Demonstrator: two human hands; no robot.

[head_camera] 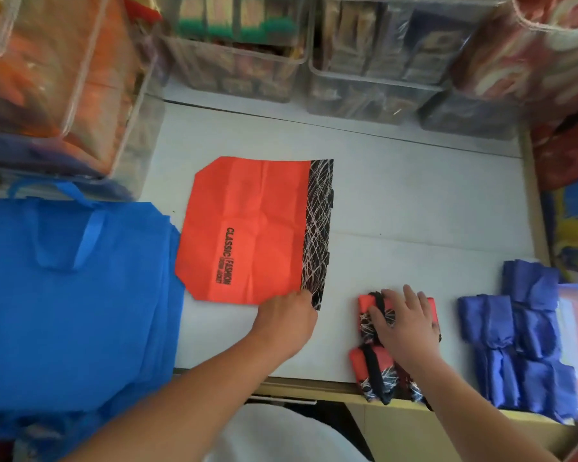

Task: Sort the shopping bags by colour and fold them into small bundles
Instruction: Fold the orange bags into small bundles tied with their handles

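A red shopping bag (pixel 247 228) with a black scribble-patterned band lies flat on the white table (pixel 397 211). My left hand (pixel 286 316) pinches its near corner at the black band. My right hand (pixel 404 320) rests flat, fingers spread, on a folded red-and-black bundle (pixel 364 303). A second red-and-black bundle (pixel 376 375) sits just below it at the table's front edge. Several folded dark blue bundles (pixel 521 341) are stacked at the right. A pile of flat bright blue bags (pixel 74 295) with handles lies at the left.
Clear plastic storage boxes (pixel 364 61) filled with goods line the back of the table. A clear bin of orange items (pixel 64 78) stands at the back left. Patterned red bags (pixel 548 45) hang at the right. The table's wooden front edge (pixel 314 390) runs below my hands.
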